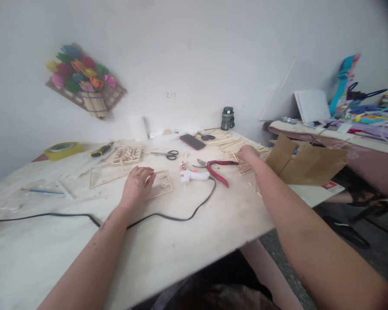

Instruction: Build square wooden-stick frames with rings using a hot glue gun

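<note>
My left hand rests over a small rectangular frame of thin wooden sticks, its fingers loosely bent and the thumb apart from them. Part of that frame is hidden under the hand. Further right, my right hand reaches to a pile of short thin wooden sticks, fingertips closed together among them; what they pinch is too small to make out. Between the hands lie a white hot glue gun and red-handled pruning shears, open. A larger stick frame lies left of my left hand.
A latticework stick panel, black scissors, a phone, yellow tape and a dark bottle stand or lie further back. A cardboard box is at the right. The glue gun's black cord crosses the table.
</note>
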`<action>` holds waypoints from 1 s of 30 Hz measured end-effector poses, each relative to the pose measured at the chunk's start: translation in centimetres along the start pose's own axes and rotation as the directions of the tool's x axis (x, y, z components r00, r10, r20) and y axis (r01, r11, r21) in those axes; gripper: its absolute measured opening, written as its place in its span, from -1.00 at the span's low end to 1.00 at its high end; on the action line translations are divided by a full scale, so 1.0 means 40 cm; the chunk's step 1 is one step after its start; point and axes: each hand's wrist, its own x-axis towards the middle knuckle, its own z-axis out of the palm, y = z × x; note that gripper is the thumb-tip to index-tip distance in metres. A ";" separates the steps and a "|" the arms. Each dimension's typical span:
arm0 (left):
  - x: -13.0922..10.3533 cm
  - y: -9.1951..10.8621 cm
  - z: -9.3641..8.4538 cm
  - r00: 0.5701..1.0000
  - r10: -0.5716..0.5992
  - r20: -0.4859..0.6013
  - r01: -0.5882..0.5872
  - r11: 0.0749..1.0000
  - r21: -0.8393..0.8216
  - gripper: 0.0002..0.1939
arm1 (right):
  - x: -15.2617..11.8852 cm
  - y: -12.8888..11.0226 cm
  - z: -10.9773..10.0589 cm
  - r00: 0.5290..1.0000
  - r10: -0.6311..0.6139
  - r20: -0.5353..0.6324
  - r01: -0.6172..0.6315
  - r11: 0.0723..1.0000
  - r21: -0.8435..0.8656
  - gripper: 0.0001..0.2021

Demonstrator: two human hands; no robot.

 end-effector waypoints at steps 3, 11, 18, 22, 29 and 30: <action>-0.001 0.000 -0.002 1.000 0.010 -0.002 -0.010 1.000 0.002 -0.80 | 0.014 0.000 0.018 0.997 0.052 0.062 -0.049 0.998 -0.050 -0.74; -0.006 -0.007 0.000 1.000 -0.011 0.001 0.011 1.000 -0.009 -0.79 | 0.012 -0.006 0.044 0.997 0.042 0.066 -0.038 0.997 -0.061 -0.67; -0.003 -0.006 0.001 1.000 -0.016 -0.007 0.015 0.999 -0.046 -0.77 | -0.002 -0.005 0.022 0.998 0.055 0.036 -0.059 0.993 0.107 -0.78; -0.004 -0.008 0.004 0.997 -0.079 -0.022 0.076 0.989 -0.127 -0.76 | -0.034 -0.037 -0.006 0.999 -0.025 0.039 0.009 0.936 0.353 -0.90; 0.013 -0.015 -0.015 0.843 -0.533 0.074 0.520 0.772 -0.366 -0.70 | -0.154 -0.191 -0.044 0.896 -0.429 0.112 0.038 0.327 0.944 -0.90; 0.021 -0.017 -0.020 0.817 -0.565 0.115 0.557 0.720 -0.415 -0.69 | -0.180 -0.219 -0.046 0.868 -0.477 0.136 0.008 0.286 0.958 -0.89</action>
